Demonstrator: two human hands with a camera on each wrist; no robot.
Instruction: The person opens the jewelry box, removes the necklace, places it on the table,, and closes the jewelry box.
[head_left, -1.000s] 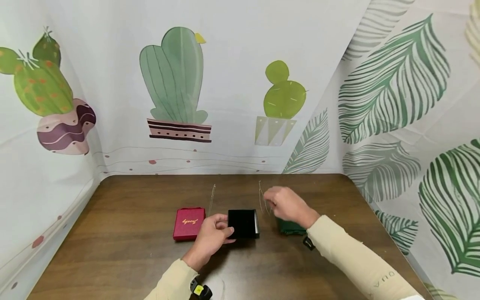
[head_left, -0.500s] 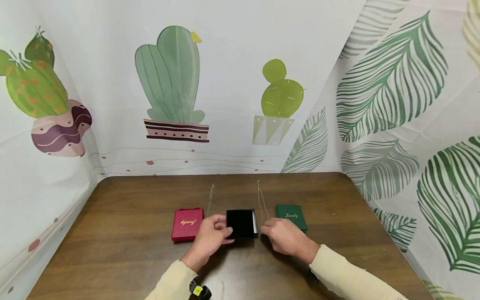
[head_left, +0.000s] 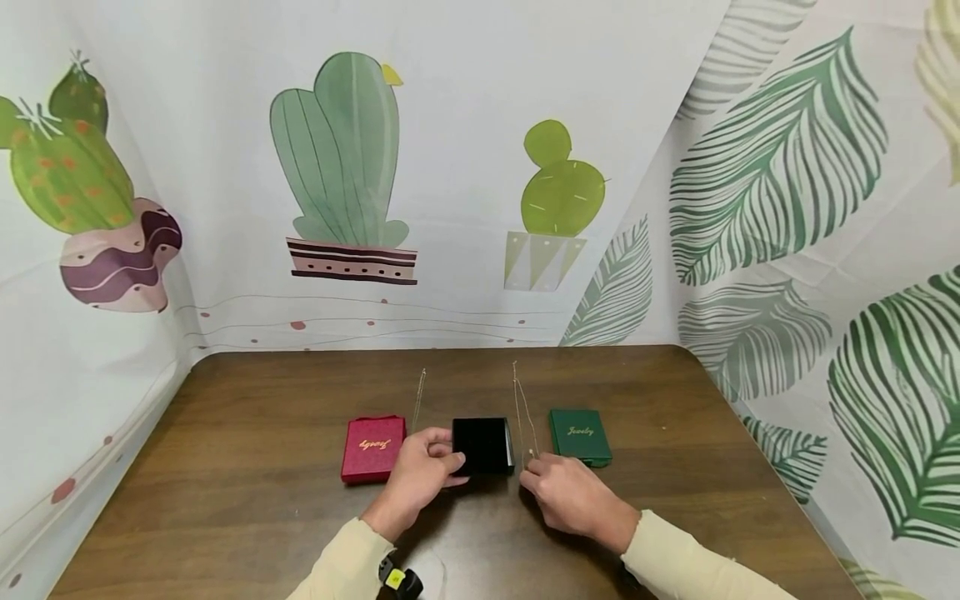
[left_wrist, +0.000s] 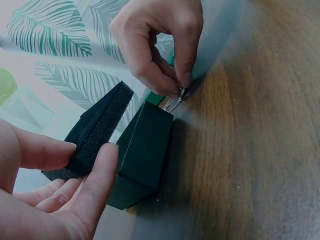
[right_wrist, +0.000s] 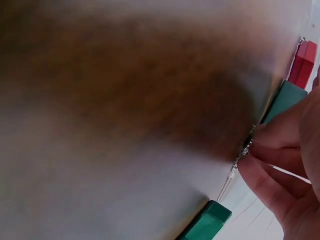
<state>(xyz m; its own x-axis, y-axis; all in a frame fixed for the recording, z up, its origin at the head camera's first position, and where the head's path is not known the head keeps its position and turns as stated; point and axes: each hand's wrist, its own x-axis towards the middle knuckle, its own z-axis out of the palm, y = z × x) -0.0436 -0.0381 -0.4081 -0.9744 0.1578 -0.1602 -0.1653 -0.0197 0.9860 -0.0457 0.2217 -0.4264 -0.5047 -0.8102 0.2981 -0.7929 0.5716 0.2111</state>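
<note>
My left hand [head_left: 423, 471] pinches a black foam pad [left_wrist: 102, 127] between thumb and fingers, seen tilted in the left wrist view. Just beyond the pad stands a dark green jewelry box base [left_wrist: 145, 147], whose pale inside shows as a strip beside the pad in the head view. To the right, my right hand [head_left: 573, 500] is low over the table, its thumb and fingertips pinching the near end of a thin chain necklace [head_left: 522, 408]. Silvery links [right_wrist: 232, 172] show at the fingertips in the right wrist view; the piece between them is mostly hidden.
A red jewelry box [head_left: 373, 448] lies left of my left hand, with a second thin chain [head_left: 420, 396] behind that hand. A green lid marked "Jewelry" [head_left: 581, 435] lies beyond my right hand. Printed curtains [head_left: 465, 167] rise behind the brown table [head_left: 225, 467].
My right hand has come down from above the green lid toward the near end of the chain, uncovering the lid. My left hand and the pad have stayed nearly still.
</note>
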